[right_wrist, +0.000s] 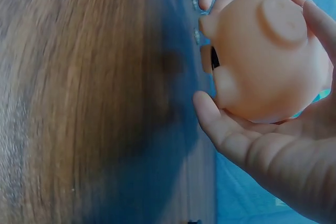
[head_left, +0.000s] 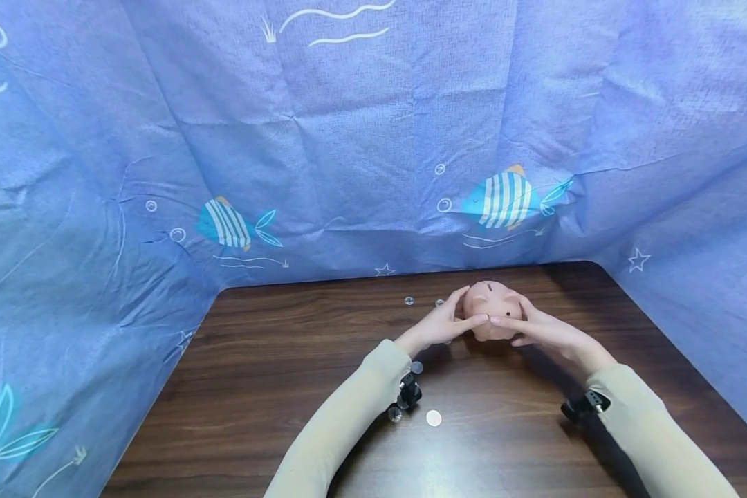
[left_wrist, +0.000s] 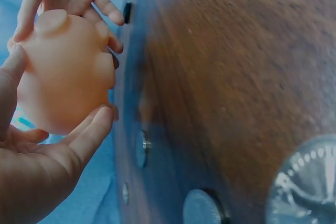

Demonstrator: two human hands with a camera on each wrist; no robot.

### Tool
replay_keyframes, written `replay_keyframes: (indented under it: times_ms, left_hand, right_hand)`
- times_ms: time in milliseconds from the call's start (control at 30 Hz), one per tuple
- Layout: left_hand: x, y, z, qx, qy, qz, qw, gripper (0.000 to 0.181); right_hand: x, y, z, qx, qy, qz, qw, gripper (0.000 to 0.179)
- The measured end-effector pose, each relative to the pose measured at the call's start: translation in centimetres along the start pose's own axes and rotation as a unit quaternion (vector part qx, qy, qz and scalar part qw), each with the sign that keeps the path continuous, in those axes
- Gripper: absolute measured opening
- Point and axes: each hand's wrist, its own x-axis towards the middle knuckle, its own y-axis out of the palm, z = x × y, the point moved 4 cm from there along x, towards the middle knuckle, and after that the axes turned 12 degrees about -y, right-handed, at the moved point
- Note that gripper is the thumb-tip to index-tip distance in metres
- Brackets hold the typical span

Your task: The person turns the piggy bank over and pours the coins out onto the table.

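Observation:
A pink piggy bank (head_left: 489,301) with a coin slot on top is near the back of the table, held between both hands. My left hand (head_left: 438,325) grips its left side, thumb across the front and fingers round behind. On the opposite side my right hand (head_left: 550,332) grips it in the same way. In the right wrist view the piggy bank (right_wrist: 262,61) shows its snout, stubby feet and a dark spot underneath. Its feet appear raised off the table. The left wrist view shows the other side of the piggy bank (left_wrist: 68,77).
Several coin-like discs lie on the brown wooden table (head_left: 274,387). A pale disc (head_left: 434,418) and a clear disc (head_left: 395,413) lie near the left forearm; another clear disc (head_left: 409,301) is at the back. A blue fish-print cloth (head_left: 361,173) hangs behind the table.

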Motion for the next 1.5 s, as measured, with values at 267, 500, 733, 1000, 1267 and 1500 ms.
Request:
replay_keyframes:
  times_ms: [267, 500, 733, 1000, 1267, 1500]
  left_hand:
    - [1.0, 0.0, 1.0, -0.038, -0.007, 0.022, 0.9990, 0.078]
    - [1.1, 0.0, 0.8, -0.035, -0.004, 0.017, 0.9992, 0.077]
    - [1.0, 0.2, 0.3, 0.025, 0.002, -0.008, 0.9997, 0.082]
    - [1.3, 0.8, 0.3, 0.072, 0.016, -0.027, 0.9969, 0.084]
    - [1.7, 1.1, 0.5, 0.087, 0.006, -0.047, 0.9951, 0.087]
    - [1.9, 1.5, 0.2, 0.085, 0.007, -0.053, 0.9949, 0.088]
  right_hand:
    - [0.6, -0.1, -0.9, 0.017, 0.014, 0.010, 0.9997, 0.103]
    - [0.5, -0.2, -1.1, 0.026, 0.020, 0.002, 0.9995, 0.103]
    - [0.2, -0.7, -1.0, 0.009, 0.024, 0.003, 0.9997, 0.094]
    - [0.0, -1.3, -1.1, -0.015, 0.033, -0.010, 0.9993, 0.094]
    - [0.0, -1.7, -1.4, -0.009, 0.024, -0.011, 0.9996, 0.095]
    - [0.2, -1.9, -1.9, 0.015, 0.010, -0.013, 0.9998, 0.100]
